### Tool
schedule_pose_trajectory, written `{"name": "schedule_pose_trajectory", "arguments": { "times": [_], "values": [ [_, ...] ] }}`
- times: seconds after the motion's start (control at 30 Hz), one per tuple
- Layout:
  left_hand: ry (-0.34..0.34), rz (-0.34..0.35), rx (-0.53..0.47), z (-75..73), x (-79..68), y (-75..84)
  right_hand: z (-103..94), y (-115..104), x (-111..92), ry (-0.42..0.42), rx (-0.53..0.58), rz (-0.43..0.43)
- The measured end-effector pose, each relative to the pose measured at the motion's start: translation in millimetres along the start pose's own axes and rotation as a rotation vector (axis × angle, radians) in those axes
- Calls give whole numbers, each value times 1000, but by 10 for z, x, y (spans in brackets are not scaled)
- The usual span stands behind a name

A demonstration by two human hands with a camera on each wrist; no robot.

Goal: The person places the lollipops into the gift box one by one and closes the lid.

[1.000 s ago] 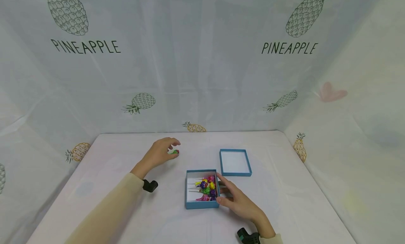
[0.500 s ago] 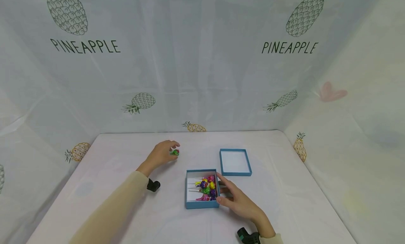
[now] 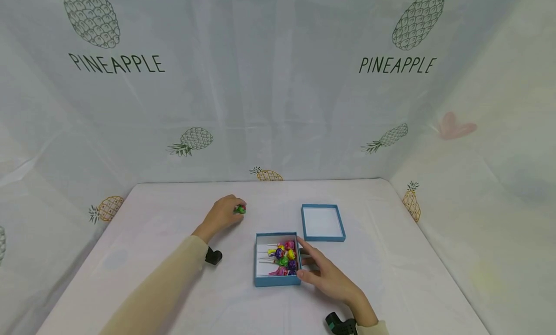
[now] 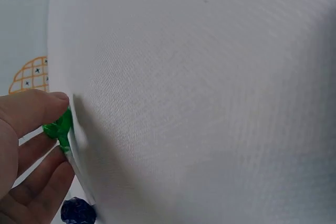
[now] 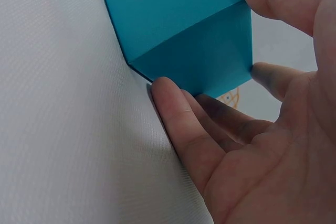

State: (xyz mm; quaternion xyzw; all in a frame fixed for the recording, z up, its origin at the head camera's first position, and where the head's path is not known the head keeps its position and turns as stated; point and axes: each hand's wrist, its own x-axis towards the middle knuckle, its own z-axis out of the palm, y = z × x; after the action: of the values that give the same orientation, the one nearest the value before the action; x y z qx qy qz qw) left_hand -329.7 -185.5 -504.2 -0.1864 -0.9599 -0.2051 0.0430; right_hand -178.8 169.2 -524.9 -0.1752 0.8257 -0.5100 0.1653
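My left hand (image 3: 223,215) is at the back of the table, thumb and fingers around the head of a green-wrapped lollipop (image 4: 59,125) with a touch of red. Its white stick runs back beneath the fingers in the left wrist view. A dark blue lollipop (image 4: 79,211) lies near that stick; in the head view it is hidden. An uncovered blue box (image 3: 277,281) holds several lollipops (image 3: 284,260), their heads to the right. Against its right wall rests my right hand (image 3: 331,277), thumb at the near corner, forefinger at the far one, the other fingers touching the side.
The blue box lid (image 3: 323,239), its white inside upward, lies behind and right of the box, close to its far right corner. A white cloth covers the table (image 3: 391,258). At the table's back hangs a pineapple-print curtain (image 3: 278,108).
My left hand has lowered slightly and its fingers have closed in on the green lollipop, which has barely moved. The right hand, the box and the lid stay as they were.
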Motion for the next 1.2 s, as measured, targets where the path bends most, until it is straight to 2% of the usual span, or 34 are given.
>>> {"name": "schedule_pose_trajectory", "arguments": {
  "times": [0.37,0.73,0.97,1.2],
  "values": [
    [-1,-55,-20,25,-28,4,6,7,8,1,3,5],
    [15,-26,-36,-16,-63,40,-1,-15,0,2,3,-2],
    [48,11,-58,-131,-99,184,1,-15,-5,6,2,3],
    [50,45,-58,-268,-165,437,-3,9,5,3,5,-1]
  ]
}}
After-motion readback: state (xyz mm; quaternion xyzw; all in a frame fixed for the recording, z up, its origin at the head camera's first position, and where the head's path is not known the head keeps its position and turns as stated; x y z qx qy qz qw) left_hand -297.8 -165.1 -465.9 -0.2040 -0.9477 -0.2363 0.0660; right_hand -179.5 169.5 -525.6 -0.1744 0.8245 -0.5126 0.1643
